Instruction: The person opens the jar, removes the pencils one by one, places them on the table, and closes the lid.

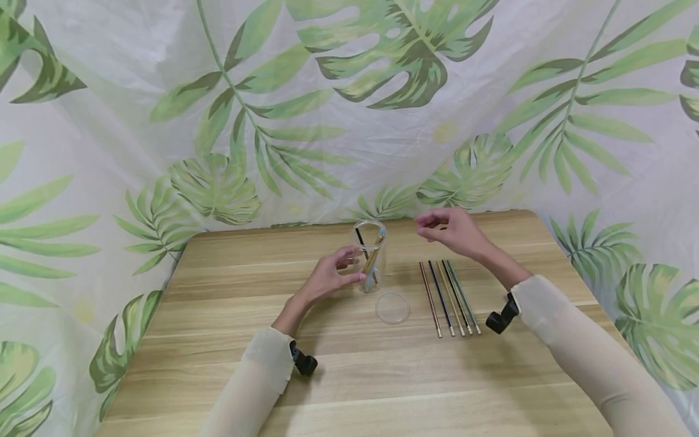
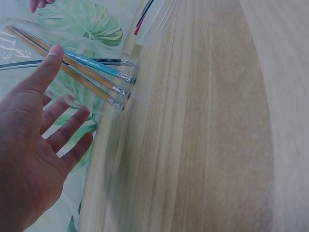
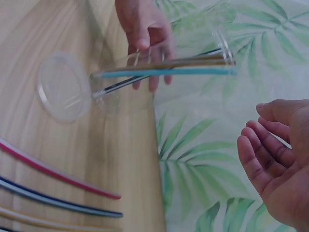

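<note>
A clear plastic jar (image 1: 382, 261) stands uncapped on the wooden table, with several pencils (image 2: 99, 66) leaning inside it: yellow, light blue and dark ones, eraser ends down. My left hand (image 1: 327, 276) holds the jar from its left side, thumb at the front and fingers at the back; in the left wrist view the fingers (image 2: 72, 128) are spread and only lightly bent. To the right of the jar, my right hand (image 1: 450, 230) hovers with nothing in it, its fingers (image 3: 256, 164) loosely bent. A row of loose pencils (image 1: 450, 297) lies below it.
Just in front of the jar, a clear round lid (image 1: 392, 308) lies on the table (image 1: 360, 382). The loose pencils lie side by side, eraser ends towards me. Behind the table's back edge hangs a leaf-patterned cloth (image 1: 306, 152).
</note>
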### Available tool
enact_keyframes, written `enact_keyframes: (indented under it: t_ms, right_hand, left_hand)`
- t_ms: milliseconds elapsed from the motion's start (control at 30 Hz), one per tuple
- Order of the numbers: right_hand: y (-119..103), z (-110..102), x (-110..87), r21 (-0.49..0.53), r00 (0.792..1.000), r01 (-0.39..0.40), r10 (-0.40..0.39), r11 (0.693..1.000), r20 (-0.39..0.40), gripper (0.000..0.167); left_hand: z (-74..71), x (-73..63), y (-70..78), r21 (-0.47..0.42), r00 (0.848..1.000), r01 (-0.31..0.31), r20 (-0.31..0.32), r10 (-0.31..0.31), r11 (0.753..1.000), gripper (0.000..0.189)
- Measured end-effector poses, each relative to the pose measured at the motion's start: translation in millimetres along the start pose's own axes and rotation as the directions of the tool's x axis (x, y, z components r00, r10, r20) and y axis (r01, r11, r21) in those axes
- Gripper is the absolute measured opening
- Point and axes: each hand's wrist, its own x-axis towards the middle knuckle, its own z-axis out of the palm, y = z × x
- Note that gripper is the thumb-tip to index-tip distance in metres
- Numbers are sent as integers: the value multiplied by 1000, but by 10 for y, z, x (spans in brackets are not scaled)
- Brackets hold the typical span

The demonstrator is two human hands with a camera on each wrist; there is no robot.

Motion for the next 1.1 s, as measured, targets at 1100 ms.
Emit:
enact_keyframes:
  t_ms: [1100]
  right_hand:
    - [-603,319,487,-88,983,154,-144,984,110,20]
  left_hand:
    - [3,-7,-6,-3,1000,-2,4,2,1000,65]
